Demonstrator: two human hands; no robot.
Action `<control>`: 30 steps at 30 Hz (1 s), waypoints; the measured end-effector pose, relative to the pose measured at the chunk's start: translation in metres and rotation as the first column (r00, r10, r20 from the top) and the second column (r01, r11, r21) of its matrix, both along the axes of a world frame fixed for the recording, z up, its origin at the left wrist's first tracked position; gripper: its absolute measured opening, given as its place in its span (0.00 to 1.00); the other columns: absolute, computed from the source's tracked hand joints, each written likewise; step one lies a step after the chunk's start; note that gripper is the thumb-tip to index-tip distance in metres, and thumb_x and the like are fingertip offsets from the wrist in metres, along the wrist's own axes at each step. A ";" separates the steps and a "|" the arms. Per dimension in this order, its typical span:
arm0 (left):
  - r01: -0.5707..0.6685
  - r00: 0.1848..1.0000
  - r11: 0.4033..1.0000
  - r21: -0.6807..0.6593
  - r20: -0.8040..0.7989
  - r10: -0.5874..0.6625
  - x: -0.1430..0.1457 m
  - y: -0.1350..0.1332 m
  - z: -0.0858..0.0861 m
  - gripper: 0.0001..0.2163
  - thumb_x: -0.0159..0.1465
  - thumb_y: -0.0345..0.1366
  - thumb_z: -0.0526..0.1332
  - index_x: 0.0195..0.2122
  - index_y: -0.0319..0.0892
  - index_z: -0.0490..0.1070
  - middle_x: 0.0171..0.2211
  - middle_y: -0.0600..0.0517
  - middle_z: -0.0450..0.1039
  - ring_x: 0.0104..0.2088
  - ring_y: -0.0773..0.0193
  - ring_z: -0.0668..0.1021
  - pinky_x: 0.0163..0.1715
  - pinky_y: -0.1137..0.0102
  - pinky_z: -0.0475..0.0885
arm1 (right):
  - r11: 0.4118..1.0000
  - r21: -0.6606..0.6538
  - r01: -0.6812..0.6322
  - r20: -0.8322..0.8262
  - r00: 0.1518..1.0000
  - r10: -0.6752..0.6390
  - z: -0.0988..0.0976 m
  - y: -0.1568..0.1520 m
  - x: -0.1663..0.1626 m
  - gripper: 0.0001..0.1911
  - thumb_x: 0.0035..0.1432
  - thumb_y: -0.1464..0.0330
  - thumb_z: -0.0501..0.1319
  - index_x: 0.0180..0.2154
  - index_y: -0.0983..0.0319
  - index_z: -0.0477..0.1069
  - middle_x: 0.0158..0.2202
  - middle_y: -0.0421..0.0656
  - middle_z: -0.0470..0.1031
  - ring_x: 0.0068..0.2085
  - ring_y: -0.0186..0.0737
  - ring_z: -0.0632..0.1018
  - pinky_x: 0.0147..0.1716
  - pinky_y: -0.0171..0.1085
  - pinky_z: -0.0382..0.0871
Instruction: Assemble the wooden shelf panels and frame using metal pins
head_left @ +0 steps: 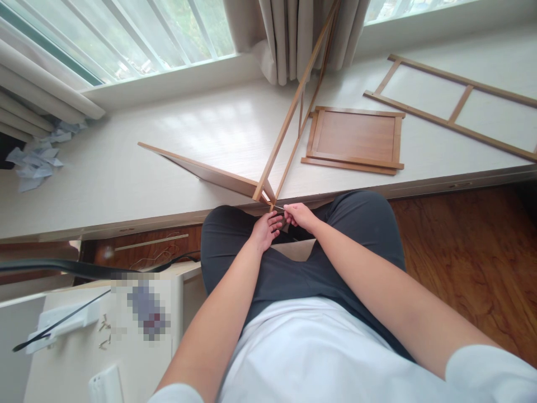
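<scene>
My right hand pinches a thin metal rod, seemingly a hex key, whose tip meets the near lower corner of a wooden frame. That tall frame stands tilted on the white ledge, its top by the curtain. A wooden panel joins or abuts it at this corner and reaches to the left. Just under the corner is my left hand, palm up with fingers apart. Its fingertips are at the frame's end; whether they press on it, I cannot tell. The fastener itself is too small to make out.
Stacked wooden panels lie right of the frame on the ledge. A ladder-like wooden frame lies farther right. Crumpled paper sits at far left. Several screws and a white power strip are on the lower-left desk.
</scene>
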State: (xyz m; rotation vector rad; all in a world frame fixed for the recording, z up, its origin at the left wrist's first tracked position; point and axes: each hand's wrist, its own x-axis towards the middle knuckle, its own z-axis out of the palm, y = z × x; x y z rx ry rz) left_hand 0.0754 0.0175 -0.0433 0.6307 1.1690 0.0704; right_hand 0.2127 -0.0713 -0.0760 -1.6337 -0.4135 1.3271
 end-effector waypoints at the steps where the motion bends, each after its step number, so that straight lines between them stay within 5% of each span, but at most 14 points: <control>1: -0.001 1.000 1.000 -0.001 -0.001 0.001 0.000 0.000 0.001 0.12 0.64 0.40 0.60 0.46 0.43 0.73 0.48 0.44 0.79 0.31 0.66 0.76 0.25 0.73 0.66 | 1.000 -0.004 0.002 -0.008 1.000 -0.002 0.000 0.000 0.000 0.22 0.68 0.60 0.56 0.23 0.63 0.69 0.17 0.39 0.69 0.16 0.29 0.65 0.17 0.29 0.57; 30: -0.018 1.000 1.000 -0.003 -0.002 0.018 0.002 -0.002 0.004 0.08 0.65 0.39 0.60 0.41 0.41 0.74 0.44 0.45 0.79 0.28 0.68 0.76 0.23 0.74 0.66 | 0.985 -0.139 0.100 -0.125 0.985 -0.117 0.011 -0.003 0.006 0.23 0.67 0.57 0.57 0.23 0.63 0.68 0.17 0.40 0.68 0.16 0.30 0.65 0.18 0.30 0.58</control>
